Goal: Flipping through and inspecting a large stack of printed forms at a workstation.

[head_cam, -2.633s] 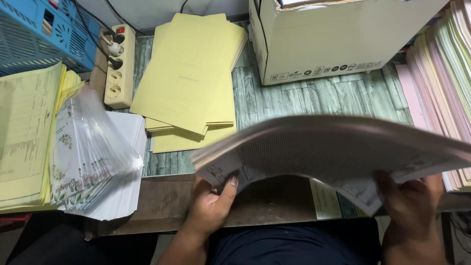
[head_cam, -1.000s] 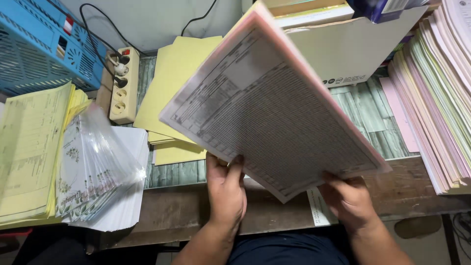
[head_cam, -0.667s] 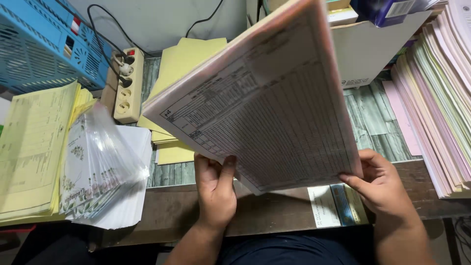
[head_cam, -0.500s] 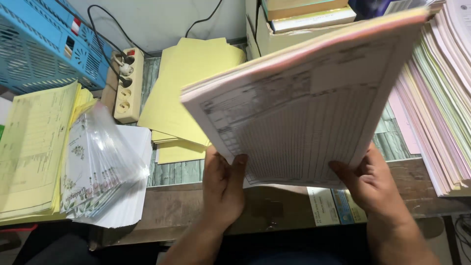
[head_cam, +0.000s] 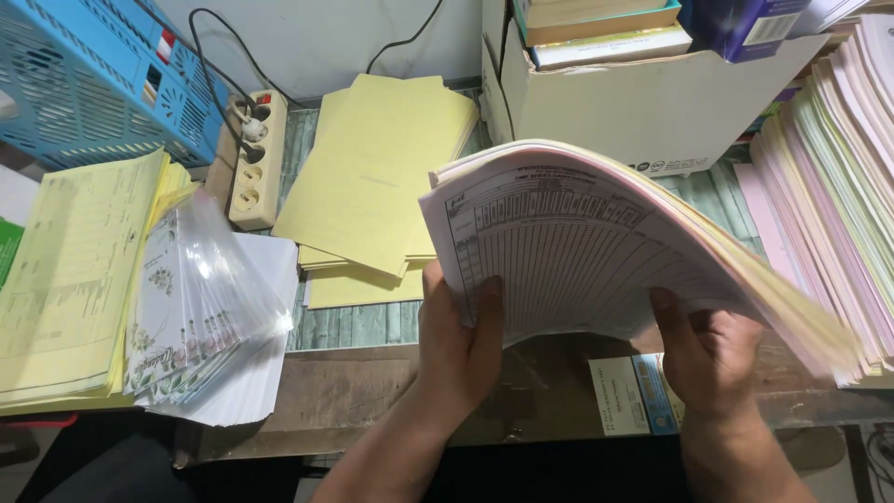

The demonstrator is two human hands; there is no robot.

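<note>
At the far left a blue plastic latticed crate (head_cam: 88, 79) stands on the desk, and below it lies a pile of yellow printed forms (head_cam: 70, 279). Just right of that pile lies a stack of clear plastic sleeves holding white cards (head_cam: 200, 307). A cream power strip (head_cam: 253, 163) with plugs in its upper sockets lies beside a loose heap of plain yellow paper sheets (head_cam: 377, 182) on the wooden desk (head_cam: 363, 391).

The left hand (head_cam: 458, 340) grips the lower left corner of a thick stack of white, pink and yellow ruled forms (head_cam: 596, 251), thumb on top, fingers curled beneath. The stack is held above the desk edge, bowed, its right end drooping. The right hand (head_cam: 710, 349) pinches its lower edge, thumb on the underside. Behind stands a white cardboard box (head_cam: 643, 107), and at the far right tall piles of pastel paper (head_cam: 843, 186).
</note>
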